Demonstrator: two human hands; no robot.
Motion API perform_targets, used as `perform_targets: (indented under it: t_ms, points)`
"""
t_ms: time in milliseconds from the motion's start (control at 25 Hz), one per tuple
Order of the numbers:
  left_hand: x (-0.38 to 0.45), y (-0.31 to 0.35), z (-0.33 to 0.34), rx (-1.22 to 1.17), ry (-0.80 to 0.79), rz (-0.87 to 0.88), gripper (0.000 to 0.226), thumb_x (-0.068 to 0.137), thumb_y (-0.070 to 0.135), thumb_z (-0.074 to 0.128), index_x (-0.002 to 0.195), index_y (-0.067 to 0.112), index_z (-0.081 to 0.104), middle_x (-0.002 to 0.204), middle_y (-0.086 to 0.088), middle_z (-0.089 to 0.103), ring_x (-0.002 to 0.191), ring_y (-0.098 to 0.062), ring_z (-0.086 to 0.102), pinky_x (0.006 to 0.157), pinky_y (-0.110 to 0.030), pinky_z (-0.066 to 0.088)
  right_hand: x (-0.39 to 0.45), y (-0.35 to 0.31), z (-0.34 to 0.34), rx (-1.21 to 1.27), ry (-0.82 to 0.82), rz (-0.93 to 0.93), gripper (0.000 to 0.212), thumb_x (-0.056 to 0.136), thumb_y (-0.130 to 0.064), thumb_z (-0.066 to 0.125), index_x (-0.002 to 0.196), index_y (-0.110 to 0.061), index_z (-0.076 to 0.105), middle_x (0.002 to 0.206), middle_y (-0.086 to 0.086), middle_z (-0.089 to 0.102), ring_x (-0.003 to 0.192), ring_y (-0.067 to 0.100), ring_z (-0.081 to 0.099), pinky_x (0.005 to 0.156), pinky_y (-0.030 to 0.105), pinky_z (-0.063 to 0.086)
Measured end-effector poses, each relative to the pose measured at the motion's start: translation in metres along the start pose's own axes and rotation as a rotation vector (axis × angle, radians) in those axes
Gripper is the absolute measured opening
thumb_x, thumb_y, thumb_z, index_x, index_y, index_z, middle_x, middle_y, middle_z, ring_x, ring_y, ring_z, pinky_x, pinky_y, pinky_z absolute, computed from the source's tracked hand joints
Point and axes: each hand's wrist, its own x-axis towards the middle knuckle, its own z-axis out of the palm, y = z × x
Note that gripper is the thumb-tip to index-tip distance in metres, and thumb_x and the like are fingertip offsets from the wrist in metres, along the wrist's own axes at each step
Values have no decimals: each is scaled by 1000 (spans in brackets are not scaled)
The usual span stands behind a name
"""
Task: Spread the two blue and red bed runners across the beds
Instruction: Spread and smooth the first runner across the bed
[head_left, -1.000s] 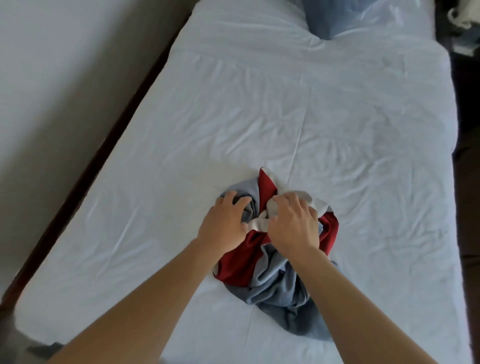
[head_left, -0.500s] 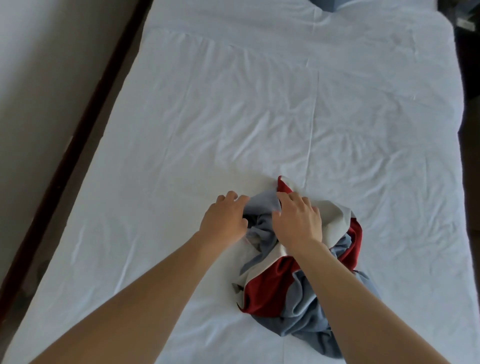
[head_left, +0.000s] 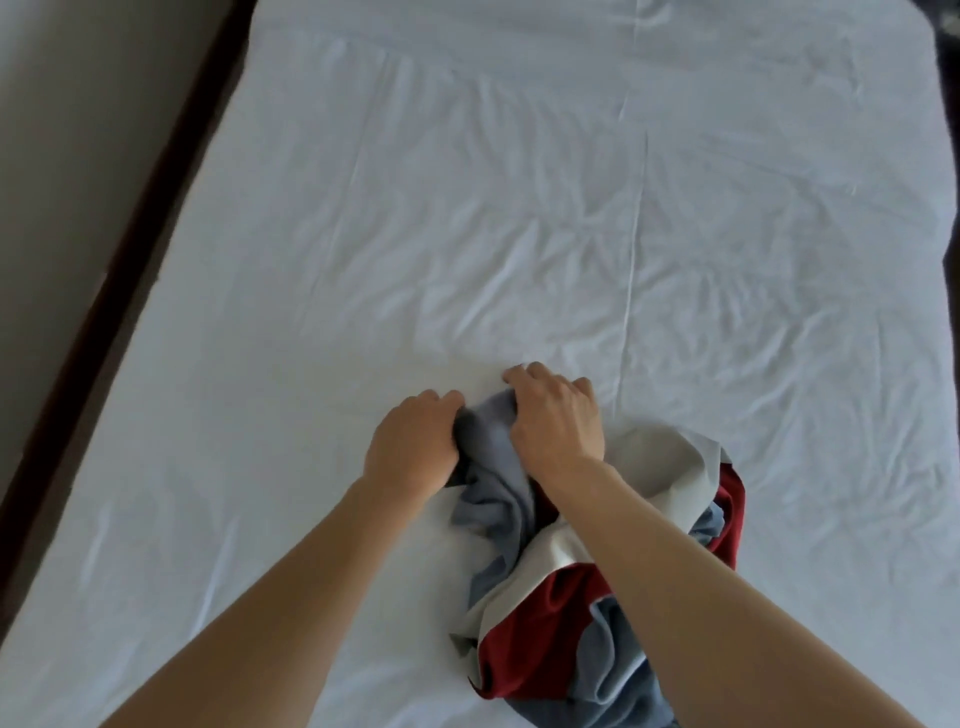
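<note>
A wrinkled white bed sheet (head_left: 519, 234) fills the view. On it lies a crumpled blue, red and cream bed runner (head_left: 566, 587). The left hand (head_left: 410, 449) and right hand (head_left: 558, 421) both close on its soft blue far end.

No readable text, labels or numbers, bed runner (head_left: 524, 613) and sheet (head_left: 467, 234) seemingly unmarked

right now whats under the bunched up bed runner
The bed runner lies crumpled on the white sheet; both hands grip its blue end. Anything beneath the heap is hidden.

Soft daylight, slightly blurred (edges bowed by wide-angle).
</note>
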Motion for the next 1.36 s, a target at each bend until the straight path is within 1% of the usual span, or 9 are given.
perform_targets:
  t_ms: [200, 320, 560, 680, 800, 880, 1080, 1200, 1360]
  points:
    - [-39, -101, -74, 206, 82, -171, 22, 84, 7, 55, 102, 16, 62, 95, -8, 57, 84, -30, 56, 72, -37, 45, 20, -91, -19, 99, 61, -179, 47, 86, -3, 48, 130, -22, 51, 108, -2, 64, 95, 24, 60, 93, 36, 37]
    - [-66, -127, -77, 271, 34, -216, 19, 88, 22, 51, 105, 19, 59, 101, -5, 58, 91, -29, 57, 77, -38, 42, 26, -128, -6, 83, -19, -216, 56, 90, -8, 47, 143, -23, 38, 116, -1, 64, 105, 25, 59, 98, 38, 38]
    - [-35, -137, -56, 157, -1, -264, 24, 95, 29, 38, 75, 19, 46, 87, -2, 58, 82, -23, 51, 71, -34, 34, 31, -111, 23, -51, -184, 8, 41, 88, -30, 49, 127, -21, 47, 117, 2, 60, 107, 27, 59, 94, 41, 39]
    - [-4, -130, -52, 56, -94, -291, 28, 86, 48, 49, 89, 20, 50, 83, 1, 62, 82, -24, 58, 78, -36, 38, 55, -132, 24, 214, -56, 29, 52, 83, -53, 47, 124, -22, 55, 109, -3, 64, 100, 22, 62, 96, 40, 40]
    - [7, -119, -49, 0, -162, -299, 24, 82, 40, 53, 94, 20, 49, 76, 5, 62, 76, -20, 60, 85, -38, 31, 76, -150, 30, 181, -58, -4, 29, 89, -33, 51, 111, -18, 62, 100, -1, 67, 93, 23, 64, 91, 36, 39]
    - [6, -122, -56, 12, -78, -286, 5, 83, 26, 51, 87, 23, 54, 74, 5, 62, 76, -20, 60, 84, -36, 28, 84, -154, 29, 139, -71, 1, 23, 89, -16, 49, 104, -18, 66, 97, 0, 68, 88, 25, 64, 90, 35, 38]
    - [-9, -155, -93, 223, 468, -218, 5, 85, 23, 59, 90, 23, 56, 81, 5, 59, 79, -21, 54, 83, -37, 35, 114, -181, -4, 386, 170, -23, 29, 78, -6, 46, 95, -18, 66, 90, 1, 70, 82, 29, 63, 87, 40, 47]
    - [-22, -158, -86, 142, 332, -205, 20, 91, 37, 49, 90, 25, 66, 93, 5, 62, 90, -19, 54, 92, -38, 33, 122, -190, -2, 236, 2, -46, 40, 78, -4, 46, 111, -18, 62, 104, 3, 66, 98, 28, 60, 94, 39, 37]
    - [-24, -189, -72, -57, 351, -514, 22, 95, 38, 48, 105, 26, 64, 105, 5, 65, 96, -18, 58, 90, -37, 37, 117, -202, 23, 83, 0, -194, 50, 86, -15, 48, 136, -18, 52, 128, 4, 60, 117, 26, 53, 112, 44, 30]
